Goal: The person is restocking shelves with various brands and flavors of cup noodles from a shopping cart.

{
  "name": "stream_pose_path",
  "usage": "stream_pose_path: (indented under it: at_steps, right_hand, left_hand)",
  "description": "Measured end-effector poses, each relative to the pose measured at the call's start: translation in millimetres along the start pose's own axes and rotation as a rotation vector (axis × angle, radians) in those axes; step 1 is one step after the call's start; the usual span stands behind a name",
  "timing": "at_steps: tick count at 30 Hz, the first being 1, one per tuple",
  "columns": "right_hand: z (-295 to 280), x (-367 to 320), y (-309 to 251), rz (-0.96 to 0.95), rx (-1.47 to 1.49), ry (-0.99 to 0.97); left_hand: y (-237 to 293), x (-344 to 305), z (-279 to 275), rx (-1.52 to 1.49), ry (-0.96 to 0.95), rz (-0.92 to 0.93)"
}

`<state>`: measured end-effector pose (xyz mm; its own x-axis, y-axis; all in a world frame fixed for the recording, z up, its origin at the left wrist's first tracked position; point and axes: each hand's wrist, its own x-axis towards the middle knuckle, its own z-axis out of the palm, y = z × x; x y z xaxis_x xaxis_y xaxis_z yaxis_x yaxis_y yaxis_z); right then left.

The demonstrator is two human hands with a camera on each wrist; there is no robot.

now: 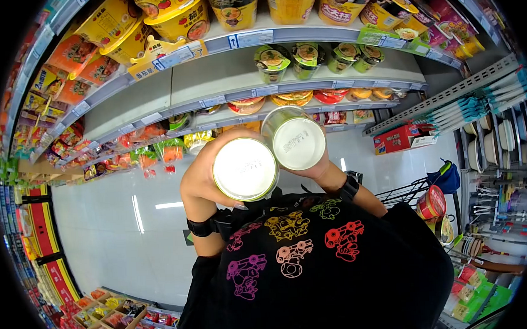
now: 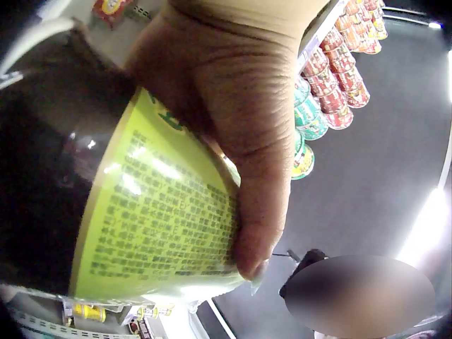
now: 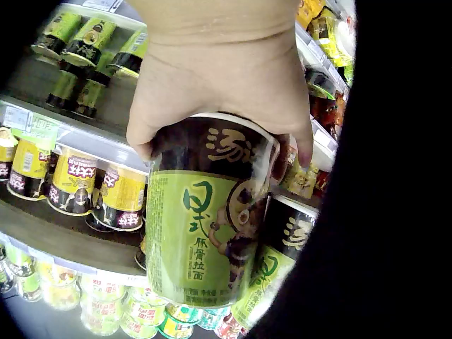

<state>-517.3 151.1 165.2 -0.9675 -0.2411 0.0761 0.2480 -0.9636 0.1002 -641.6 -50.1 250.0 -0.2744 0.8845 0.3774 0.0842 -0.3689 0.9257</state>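
Note:
Two instant noodle cups, black and lime green, are held side by side over the aisle, their white bases turned up toward the head camera. My left hand (image 1: 197, 178) grips the left noodle cup (image 1: 245, 169). In the left wrist view its thumb lies along the small-print green label. My right hand (image 3: 219, 78) spans the lid end of the right noodle cup (image 3: 205, 226), thumb and fingers on opposite sides. That cup's base (image 1: 299, 143) overlaps the left cup's edge in the head view. Part of the left cup also shows beside it in the right wrist view.
Shelves ahead carry yellow noodle tubs (image 1: 231, 10) above and green-lidded cups (image 1: 272, 61) below. A red box (image 1: 405, 139) sits toward the right near hanging goods. At the lower right, a wire basket (image 1: 397, 194) is beside a red tub (image 1: 431, 203). Packaged snacks (image 1: 114, 312) fill bins lower left.

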Motion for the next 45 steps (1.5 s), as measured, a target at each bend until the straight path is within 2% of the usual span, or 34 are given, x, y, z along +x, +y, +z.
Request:
stream_pose_path:
  at_steps: [2, 5, 9, 11, 12, 13, 14, 17, 19, 20, 23, 24, 27, 28, 31, 32, 35, 36, 39, 40, 43, 45]
  right_hand:
    - [6.8, 3.6, 0.4, -0.022, -0.230, 0.106]
    - [2.6, 13.8, -5.3, -0.015, -0.054, 0.171]
    - [-0.5, 32.9, -17.9, -0.049, -0.206, 0.216]
    - [7.3, 49.2, -26.8, -0.082, -0.402, 0.269]
    - [6.7, 56.4, -31.8, -0.107, -0.402, 0.243]
    - [6.3, 65.3, -35.9, -0.126, -0.504, 0.232]
    - [6.2, 75.4, -39.8, -0.144, -0.607, 0.218]
    - [-11.3, 105.7, -54.8, -0.213, -0.795, 0.238]
    - [-13.0, 133.3, -57.6, -0.284, -0.924, 0.264]
    - [-5.0, 145.8, -56.8, -0.277, -0.854, 0.334]
    - [-18.3, 183.0, -59.0, -0.493, -1.774, 0.258]
    - [-24.5, 193.1, -63.2, -0.534, -1.950, 0.262]
    - [-21.1, 211.1, -64.9, -0.694, -2.682, 0.284]
    - [-21.9, 218.2, -64.6, -0.807, -2.741, 0.262]
    - [-32.7, 234.1, -75.1, -0.438, -2.925, 0.463]
    - [-27.1, 239.6, -77.7, -0.195, -2.949, 0.527]
    - [-41.5, 250.0, -88.2, -0.420, -2.986, 0.419]
    - [-44.0, 250.2, -88.4, -0.382, -3.001, 0.483]
    - [-43.0, 254.5, -92.8, -0.323, -2.940, 0.477]
    - [-51.0, 255.6, -96.6, -0.135, -2.968, 0.535]
    - [-12.1, 259.9, -78.7, 0.387, -2.779, 0.561]
    - [-20.2, 249.3, -64.5, 0.005, -2.711, 0.228]
  left_hand:
    - [-6.3, -0.8, -6.5, 0.005, 0.002, 0.007]
    - [-11.4, -2.1, -18.2, 0.041, 0.019, -0.011]
    - [-6.7, -4.0, -28.9, -0.060, 0.135, -0.233]
    - [-21.7, -7.3, -47.8, -0.123, 0.189, -0.153]
    - [-34.1, -11.9, -59.9, -0.152, 0.217, -0.110]
    - [-52.4, -22.1, -74.0, -0.239, 0.316, -0.106]
    - [-61.1, -33.9, -79.7, -0.328, 0.493, -0.133]
    - [-121.2, -66.9, -117.6, -0.543, 0.732, -0.042]
    - [-147.4, -77.0, -133.2, -0.610, 0.895, -0.109]
    - [-157.6, -82.2, -141.1, -0.644, 0.977, -0.142]
    - [-169.9, -81.9, -161.7, -0.680, 1.125, -0.285]
    - [-167.2, -76.5, -166.7, -0.649, 1.135, -0.322]
    - [-157.7, -58.3, -184.0, -0.816, 1.152, -0.337]
    - [-160.4, -54.8, -191.6, -0.826, 1.162, -0.344]
    - [-170.6, -48.1, -209.1, -0.909, 1.072, -0.264]
    - [-174.5, -44.4, -212.8, -0.910, 1.070, -0.270]
    - [-183.4, -33.3, -217.9, -0.959, 0.987, -0.309]
    - [-183.7, -28.9, -218.7, -0.961, 0.978, -0.335]
    - [-182.0, -14.6, -220.8, -0.968, 0.937, -0.372]
    - [-181.2, -11.7, -220.5, -0.973, 0.920, -0.382]
    - [-165.9, 1.2, -219.4, -0.992, 0.872, -0.400]
    - [-158.2, 6.0, -219.2, -1.017, 0.850, -0.392]
